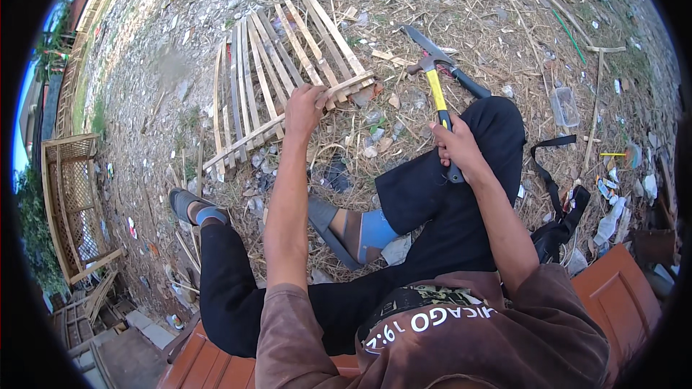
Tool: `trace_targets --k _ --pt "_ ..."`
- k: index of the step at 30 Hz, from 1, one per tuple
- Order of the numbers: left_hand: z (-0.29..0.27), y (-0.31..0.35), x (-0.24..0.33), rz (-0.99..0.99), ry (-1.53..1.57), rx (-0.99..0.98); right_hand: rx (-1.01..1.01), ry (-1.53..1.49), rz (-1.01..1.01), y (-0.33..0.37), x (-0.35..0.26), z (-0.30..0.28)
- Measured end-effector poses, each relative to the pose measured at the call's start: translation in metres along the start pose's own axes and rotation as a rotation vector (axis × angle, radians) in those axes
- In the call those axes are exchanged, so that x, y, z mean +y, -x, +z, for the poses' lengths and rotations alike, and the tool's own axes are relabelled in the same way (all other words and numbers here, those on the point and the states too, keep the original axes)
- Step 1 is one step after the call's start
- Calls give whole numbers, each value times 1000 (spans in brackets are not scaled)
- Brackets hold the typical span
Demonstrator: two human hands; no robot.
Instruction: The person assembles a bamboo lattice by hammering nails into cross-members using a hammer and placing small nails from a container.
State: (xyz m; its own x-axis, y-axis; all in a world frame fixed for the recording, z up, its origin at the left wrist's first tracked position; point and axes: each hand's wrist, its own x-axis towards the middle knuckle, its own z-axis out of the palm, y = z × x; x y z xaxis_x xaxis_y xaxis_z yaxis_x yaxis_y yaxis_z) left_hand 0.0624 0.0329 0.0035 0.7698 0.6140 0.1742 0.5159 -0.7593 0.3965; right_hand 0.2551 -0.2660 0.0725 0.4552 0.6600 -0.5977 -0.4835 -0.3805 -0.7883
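Note:
A fan-shaped panel of thin wooden slats [254, 75] lies on the littered ground ahead of me, its near ends joined by a wooden crossbar [249, 142]. My left hand [304, 106] is closed at this crossbar, right of its middle; its fingertips are partly hidden, and any small thing pinched there does not show. In my right hand [461, 145] is a hammer [437, 90] with a yellow and black handle, its metal head raised beside my bent right knee. Beyond the hammer, a machete [427, 45] with a black handle lies near that knee, touched by neither hand.
I sit on a reddish-brown panelled wooden surface [616, 295]. A clear plastic container [564, 106] and a black strapped bag [559, 227] lie to the right. Far left stands a wooden lattice frame [76, 209]. Straw, wood scraps and stones cover the ground.

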Motion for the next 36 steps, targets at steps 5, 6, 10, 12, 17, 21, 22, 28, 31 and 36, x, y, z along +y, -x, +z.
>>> trace_targets --k 5,6,10,12,17,21,22,28,31,36 --pt "-6 -1 1 17 -15 176 -4 8 5 -1 0 0" --pt "-7 1 -2 12 -18 178 1 9 11 -1 -1 1" --pt "2 23 -16 -58 -145 16 -14 5 4 -2 -1 -1" --pt "5 31 -17 -60 -311 -73 -12 -7 11 0 -1 1" --pt "-9 29 -12 -115 -223 -194 -4 13 20 2 -5 3" --pt "-26 42 -25 -66 -236 -229 5 14 32 0 -5 3" --pt "-29 48 -31 -72 -234 -230 2 18 35 -1 -4 3" --pt "-62 79 -74 -96 -315 -142 -1 37 40 -3 -4 7" --pt "-61 87 -78 -119 -320 -131 16 57 35 -4 -4 4" --pt "-45 89 -72 -104 -384 -84 21 52 42 -3 -5 7"
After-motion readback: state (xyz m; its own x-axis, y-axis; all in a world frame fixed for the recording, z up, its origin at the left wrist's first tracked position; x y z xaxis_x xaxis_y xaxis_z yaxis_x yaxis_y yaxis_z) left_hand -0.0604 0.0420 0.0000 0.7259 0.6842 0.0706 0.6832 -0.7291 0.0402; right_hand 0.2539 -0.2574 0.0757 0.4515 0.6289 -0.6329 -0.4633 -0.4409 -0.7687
